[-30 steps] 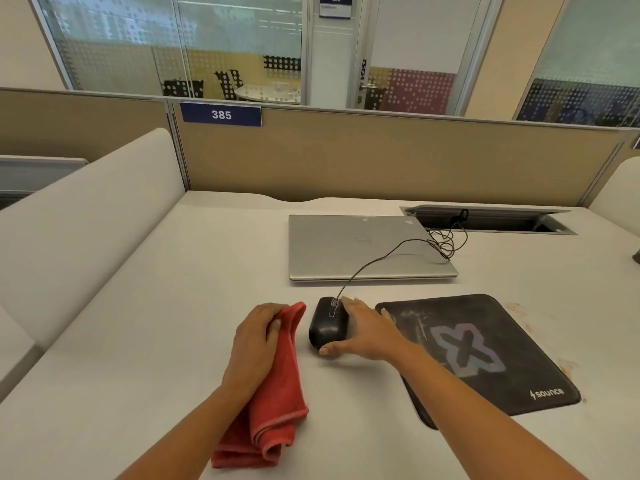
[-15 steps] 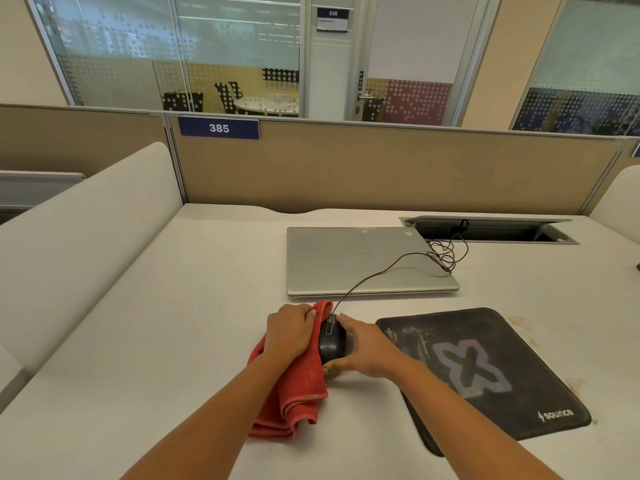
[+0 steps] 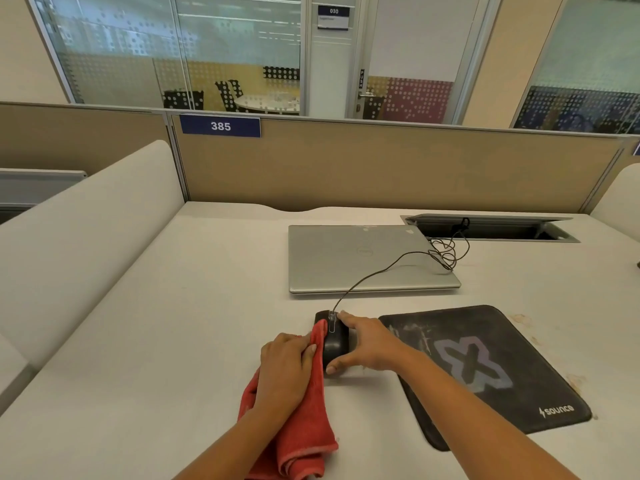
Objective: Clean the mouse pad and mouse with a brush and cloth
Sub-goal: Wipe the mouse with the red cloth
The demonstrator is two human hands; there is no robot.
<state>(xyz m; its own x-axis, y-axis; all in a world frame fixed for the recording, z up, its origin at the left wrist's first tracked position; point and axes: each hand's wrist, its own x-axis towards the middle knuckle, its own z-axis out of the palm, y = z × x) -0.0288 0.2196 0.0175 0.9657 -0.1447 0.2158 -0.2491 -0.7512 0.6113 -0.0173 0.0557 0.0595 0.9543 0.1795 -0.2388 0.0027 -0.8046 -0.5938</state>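
A black wired mouse [image 3: 333,337] sits on the white desk just left of the mouse pad. My right hand [image 3: 372,344] grips it from the right side, thumb at its near end and fingers along its far side. My left hand [image 3: 287,370] holds a folded red cloth [image 3: 301,431] and presses its upper edge against the mouse's left side. The black mouse pad [image 3: 485,372], with a grey X logo and whitish smears, lies flat to the right. No brush is in view.
A shut silver laptop [image 3: 363,259] lies behind the mouse, with the mouse cable [image 3: 408,258] looping over it into an open cable tray [image 3: 491,228]. Beige partition panels bound the desk at the back and left. Small stains mark the desk right of the pad.
My left hand brought the red cloth from beside the mouse up against it, then drew back a little along its left side. My right hand kept its grip on the mouse.
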